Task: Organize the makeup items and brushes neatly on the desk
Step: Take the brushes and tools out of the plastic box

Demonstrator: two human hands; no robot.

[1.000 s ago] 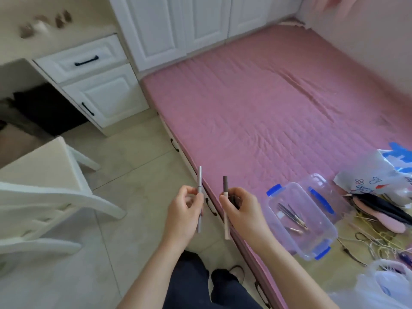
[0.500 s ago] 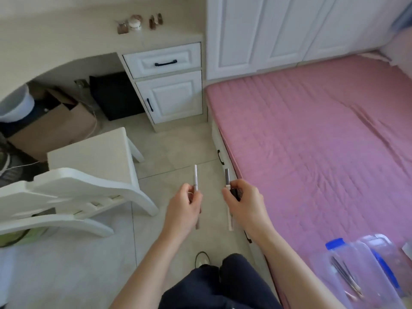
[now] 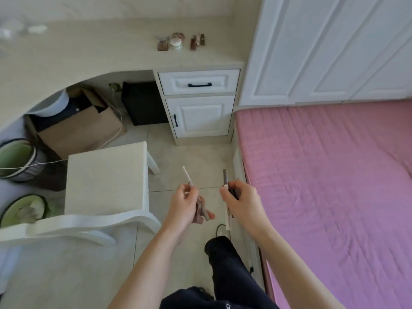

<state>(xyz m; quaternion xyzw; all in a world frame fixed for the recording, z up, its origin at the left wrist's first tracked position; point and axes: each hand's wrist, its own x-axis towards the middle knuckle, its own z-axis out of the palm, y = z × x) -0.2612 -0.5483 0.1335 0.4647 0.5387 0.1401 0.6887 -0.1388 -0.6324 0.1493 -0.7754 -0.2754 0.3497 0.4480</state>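
**Carrying makeup sticks toward the desk**

Head view: the person stands on the tiled floor between a white chair (image 3: 107,175) and a pink bed (image 3: 323,186), both hands raised in front and each holding slim makeup items. The left hand (image 3: 184,207) pinches a thin white stick (image 3: 186,175) between thumb and forefinger, tip angled up and to the left; a small bundle of brownish items (image 3: 200,210) hangs below the same grip, too blurred to name. The right hand (image 3: 242,201) has its fingers curled round a dark pencil (image 3: 225,177) that points straight up, with a pale stick (image 3: 227,219) running down under the palm — whether they are one item or two I cannot tell.

The beige desk (image 3: 100,54) lies ahead, well apart from both hands. Near its right end, above the white drawer unit (image 3: 199,103), stands a small group already set down: a round jar (image 3: 176,42) with little brownish bottles (image 3: 197,42) just beside it.

The step in hand appears to be the carry — items gathered, not yet placed. The next move likely calls for stepping past the chair and reaching over the desk edge, then laying the sticks down near the jar, side by side, without scattering the loose bundle in the left hand.
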